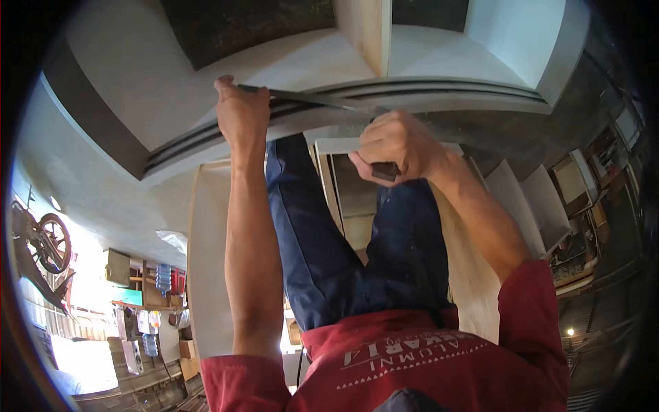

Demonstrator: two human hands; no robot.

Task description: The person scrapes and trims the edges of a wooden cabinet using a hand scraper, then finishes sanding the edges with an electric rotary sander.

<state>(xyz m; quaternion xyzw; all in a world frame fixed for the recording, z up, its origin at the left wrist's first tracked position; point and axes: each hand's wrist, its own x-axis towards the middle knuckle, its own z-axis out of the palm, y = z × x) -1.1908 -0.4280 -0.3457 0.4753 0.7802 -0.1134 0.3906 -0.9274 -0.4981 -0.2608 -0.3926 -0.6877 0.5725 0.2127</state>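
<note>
My left hand point(244, 113) is closed around one end of a long, thin dark strip point(309, 98). The strip slants across a pale cabinet panel toward my other hand. My right hand point(398, 147) is a fist around a dark block-like handle point(385, 171), whose end sticks out below the fingers. Its kind is hidden by the hand, and I cannot tell whether it touches the strip. Beneath both hands runs the cabinet's front edge, with dark parallel grooves point(425, 88) along it.
A vertical divider point(376, 34) splits the cabinet above my hands. Pale boards point(209, 226) stand beside my legs. More panels point(525, 199) lie at right. At far left are a motorcycle point(48, 244) and shelves with blue water bottles point(163, 279).
</note>
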